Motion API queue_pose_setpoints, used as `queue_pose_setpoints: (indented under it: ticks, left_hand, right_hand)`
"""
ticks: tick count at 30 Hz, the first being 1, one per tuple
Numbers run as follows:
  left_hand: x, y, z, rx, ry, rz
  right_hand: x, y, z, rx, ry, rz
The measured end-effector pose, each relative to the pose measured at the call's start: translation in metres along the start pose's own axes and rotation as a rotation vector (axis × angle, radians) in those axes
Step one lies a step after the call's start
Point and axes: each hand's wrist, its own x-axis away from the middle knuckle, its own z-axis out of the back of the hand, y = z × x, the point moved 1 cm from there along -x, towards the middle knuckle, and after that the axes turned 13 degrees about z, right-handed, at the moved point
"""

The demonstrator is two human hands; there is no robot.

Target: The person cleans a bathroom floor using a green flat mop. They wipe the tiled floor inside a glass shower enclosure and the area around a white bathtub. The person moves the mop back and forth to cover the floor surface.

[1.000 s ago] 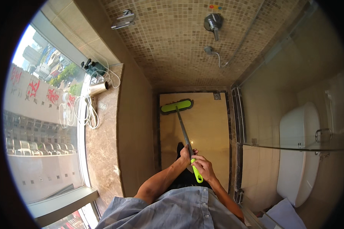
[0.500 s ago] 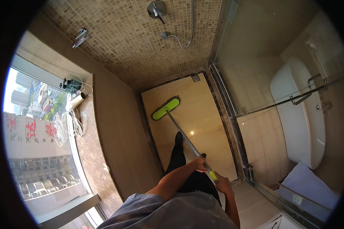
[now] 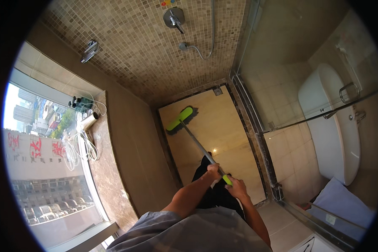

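Both my hands are wrapped round the grey pole of a flat mop [image 3: 179,119] with a lime-green head and a dark fluffy fringe. My left hand [image 3: 213,170] grips the pole lower down. At the lime-green grip near its top end, my right hand [image 3: 238,187] is closed. The mop head lies on the beige shower floor [image 3: 222,126], towards the far left, tilted across it. The pole runs from there back towards me, over my dark trousers and shoes.
Left, a marble window sill [image 3: 107,168] holds a hair dryer [image 3: 88,121] with a coiled white cable. A tiled wall with a shower mixer [image 3: 173,18] rises ahead. Right stand a glass door with a metal handle [image 3: 349,92], a white bathtub [image 3: 323,126] and a pale blue cloth [image 3: 338,206].
My hands and the pole have moved a little forward. The mop head has turned slightly, showing more dark fringe on its right side. My feet are now mostly hidden behind my arms and the pole.
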Motion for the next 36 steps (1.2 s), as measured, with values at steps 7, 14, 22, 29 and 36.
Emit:
queue_pose_setpoints:
  ticks: [7, 14, 22, 29, 36]
  left_hand:
    - [0.022, 0.130, 0.047, -0.486, 0.166, -0.314]
    - [0.023, 0.137, 0.032, -0.793, 0.264, -0.212]
    - [0.028, 0.058, -0.022, -0.612, 0.028, 0.209]
    - [0.000, 0.033, -0.019, -0.290, -0.069, 0.170]
    - [-0.018, 0.092, -0.003, 0.069, -0.222, 0.077]
  right_hand:
    - [-0.148, -0.081, -0.044, -0.143, -0.077, 0.105]
    - [-0.126, -0.094, -0.008, 0.044, -0.116, 0.084]
    - [0.013, -0.077, 0.123, 0.052, -0.106, -0.185]
    - [0.024, -0.049, 0.111, 0.059, 0.081, -0.127]
    - [-0.072, -0.057, 0.026, 0.090, 0.084, -0.127]
